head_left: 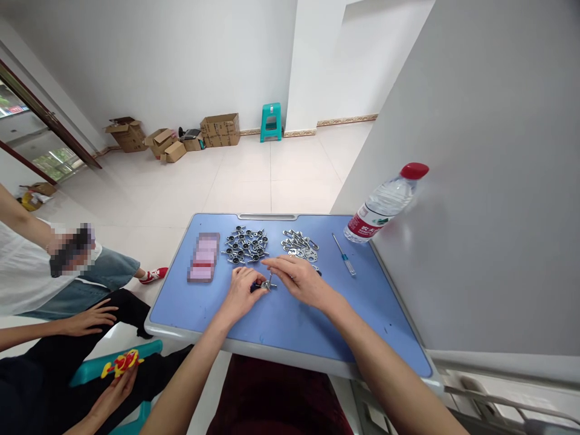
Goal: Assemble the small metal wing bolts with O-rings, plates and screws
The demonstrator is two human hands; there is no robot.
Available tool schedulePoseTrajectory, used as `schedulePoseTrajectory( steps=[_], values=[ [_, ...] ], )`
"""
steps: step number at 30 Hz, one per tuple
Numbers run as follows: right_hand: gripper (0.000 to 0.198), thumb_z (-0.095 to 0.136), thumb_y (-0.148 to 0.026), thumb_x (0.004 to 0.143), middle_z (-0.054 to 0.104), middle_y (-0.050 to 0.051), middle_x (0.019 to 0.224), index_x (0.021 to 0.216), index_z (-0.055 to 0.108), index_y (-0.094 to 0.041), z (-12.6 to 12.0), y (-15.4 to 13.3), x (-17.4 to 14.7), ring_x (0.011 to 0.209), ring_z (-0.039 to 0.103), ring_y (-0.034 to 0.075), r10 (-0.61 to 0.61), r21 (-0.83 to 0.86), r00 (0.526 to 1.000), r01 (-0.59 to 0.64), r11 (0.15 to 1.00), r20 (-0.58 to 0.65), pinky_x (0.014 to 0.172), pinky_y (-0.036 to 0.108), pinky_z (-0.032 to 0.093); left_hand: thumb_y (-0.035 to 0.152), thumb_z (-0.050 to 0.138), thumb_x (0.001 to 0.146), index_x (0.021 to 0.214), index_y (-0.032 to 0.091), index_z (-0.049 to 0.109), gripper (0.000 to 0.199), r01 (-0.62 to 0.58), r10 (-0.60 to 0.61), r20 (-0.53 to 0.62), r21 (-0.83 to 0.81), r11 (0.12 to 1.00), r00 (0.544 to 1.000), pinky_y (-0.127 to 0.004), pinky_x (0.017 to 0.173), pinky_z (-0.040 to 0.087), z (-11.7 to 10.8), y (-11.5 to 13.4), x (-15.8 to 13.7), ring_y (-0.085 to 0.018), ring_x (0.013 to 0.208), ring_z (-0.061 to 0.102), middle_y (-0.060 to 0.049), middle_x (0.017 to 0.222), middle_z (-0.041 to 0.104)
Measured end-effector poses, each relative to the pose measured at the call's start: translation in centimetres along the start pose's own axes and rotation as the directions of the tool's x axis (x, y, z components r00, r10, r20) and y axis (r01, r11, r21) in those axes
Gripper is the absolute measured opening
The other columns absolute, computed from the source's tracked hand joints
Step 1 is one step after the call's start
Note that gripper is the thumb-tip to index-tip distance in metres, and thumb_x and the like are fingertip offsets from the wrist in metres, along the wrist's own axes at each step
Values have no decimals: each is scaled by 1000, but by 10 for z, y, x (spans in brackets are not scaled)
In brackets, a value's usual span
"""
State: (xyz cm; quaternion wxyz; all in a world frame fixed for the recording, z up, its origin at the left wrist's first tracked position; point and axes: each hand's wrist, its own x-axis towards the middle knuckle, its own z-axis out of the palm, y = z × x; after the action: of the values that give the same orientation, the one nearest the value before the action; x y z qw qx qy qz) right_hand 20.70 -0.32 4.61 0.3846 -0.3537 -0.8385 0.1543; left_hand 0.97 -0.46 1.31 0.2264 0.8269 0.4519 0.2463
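Observation:
On the blue tabletop [312, 326], my left hand [243, 291] is closed, its fingertips pinching a small metal fitting [266, 284] with a dark part beside it. My right hand [296, 279] is curled over the same spot, thumb and finger pinched on a thin, upright metal piece [270, 277] that meets the fitting. Just beyond my left hand lies a cluster of metal fittings with black round centres [244, 246]. Beyond my right hand sits a pile of flat, elongated metal plates [299, 241]. A screwdriver [345, 257] with a clear blue handle rests farther right.
A large red-capped water bottle [378, 208] stands at the table's right rear, by a grey panel [489, 199]. A blurred-out phone-like item [203, 258] lies at left. Two people are on the left; one hand holds a red-and-yellow toy [123, 362]. Boxes [220, 130] and a stool [270, 122] line the wall.

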Motion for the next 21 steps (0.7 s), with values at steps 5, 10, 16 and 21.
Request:
schedulePoseTrajectory(
  steps=[5,10,16,21],
  values=[
    [32,39,-18,100,72,8,102,124,59,-23,-3,0,1,91,67,20,15,45,1000,-16,999,17,80,33,53,23,66,87,88,21,62,4,3,-3,0,-7,1000,1000,-37,89,37,0,0,0,-20,86,59,1,84,64],
    [25,44,-20,99,73,5,87,114,64,-23,4,5,0,79,67,18,17,16,998,-16,1000,-55,73,30,52,22,66,87,88,21,62,4,7,-7,2,-4,1000,1000,-37,90,37,1,0,0,-20,87,58,0,85,64],
    [18,47,-25,99,70,4,79,97,65,-22,7,7,0,72,65,18,20,-61,990,-28,998,-139,68,29,50,21,65,87,85,21,62,4,18,-18,-2,-7,1000,1000,-36,89,37,1,2,0,-19,85,58,1,83,64],
    [19,44,-23,100,67,6,80,102,62,-19,5,1,2,72,63,19,8,-81,996,-15,997,-88,65,30,50,21,65,87,87,21,62,3,13,-13,4,-4,1000,1000,-37,89,37,-1,3,0,-20,86,58,0,84,63]
  ],
)
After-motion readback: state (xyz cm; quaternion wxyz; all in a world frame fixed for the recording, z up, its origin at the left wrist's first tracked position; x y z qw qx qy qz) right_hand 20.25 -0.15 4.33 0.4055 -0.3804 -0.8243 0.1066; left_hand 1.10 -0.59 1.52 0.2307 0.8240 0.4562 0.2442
